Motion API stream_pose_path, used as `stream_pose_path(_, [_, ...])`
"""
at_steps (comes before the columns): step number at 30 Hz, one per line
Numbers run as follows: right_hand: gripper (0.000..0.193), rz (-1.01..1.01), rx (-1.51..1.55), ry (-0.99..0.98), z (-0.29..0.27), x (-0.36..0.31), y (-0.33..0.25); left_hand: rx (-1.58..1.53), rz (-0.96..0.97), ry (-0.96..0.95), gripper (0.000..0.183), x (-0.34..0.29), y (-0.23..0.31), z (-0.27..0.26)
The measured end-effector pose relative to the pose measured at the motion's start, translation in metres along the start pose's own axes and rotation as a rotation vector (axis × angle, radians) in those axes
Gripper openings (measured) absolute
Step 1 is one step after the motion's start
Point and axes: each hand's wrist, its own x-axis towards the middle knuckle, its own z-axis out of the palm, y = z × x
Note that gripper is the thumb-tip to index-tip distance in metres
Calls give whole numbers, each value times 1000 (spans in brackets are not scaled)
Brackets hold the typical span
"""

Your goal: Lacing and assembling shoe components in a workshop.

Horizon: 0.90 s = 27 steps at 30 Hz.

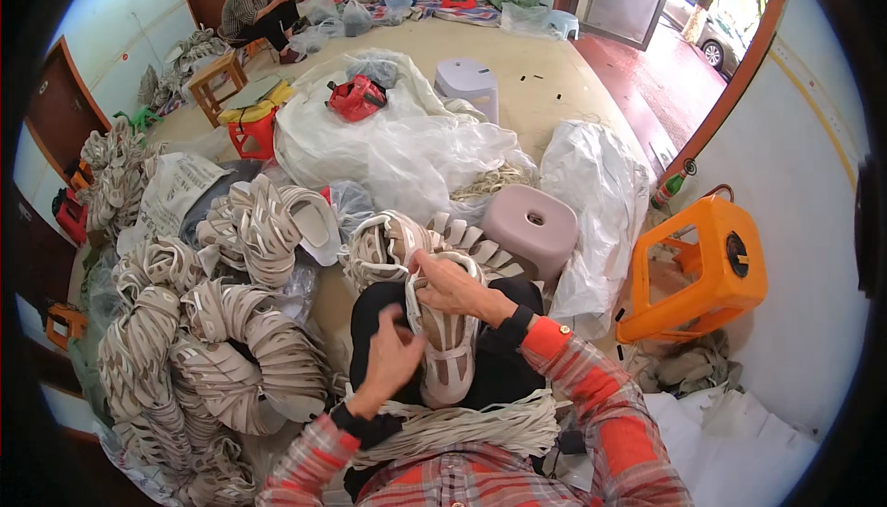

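A beige and white shoe upper (450, 364) rests across my lap, its toe end toward me. My right hand (455, 285) is closed on its far end, fingers bent over the edge of the opening. To the left of the upper, my left hand (393, 356) is raised with fingers apart, close to its side; I see nothing held in it. A bundle of flat cream laces (462, 430) lies across my lap against my plaid shirt. Just beyond my knees sits another stack of shoe uppers (386, 247), partly hidden by my right hand and the upper.
Curled stacks of uppers (245, 359) pile up at my left. A mauve stool (531, 225) stands ahead, an orange stool (702, 267) at right. White plastic sheeting (397, 156) covers the floor beyond, with a red bag (356, 98) on it. Another person (254, 13) sits at far left.
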Motion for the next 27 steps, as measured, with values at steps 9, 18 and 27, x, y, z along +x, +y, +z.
stream_pose_path(9, [28, 13, -163, -87, -9, -10, 6, 8, 277, -95, 21, 39, -1, -7])
stream_pose_path(18, [15, 110, -412, 29, 20, -8, 5, 572, 376, 391, 48, 12, -5, 58])
stream_pose_path(27, [25, 31, -105, 639, 16, -1, -2, 506, 293, 487, 62, -13, -34, 75])
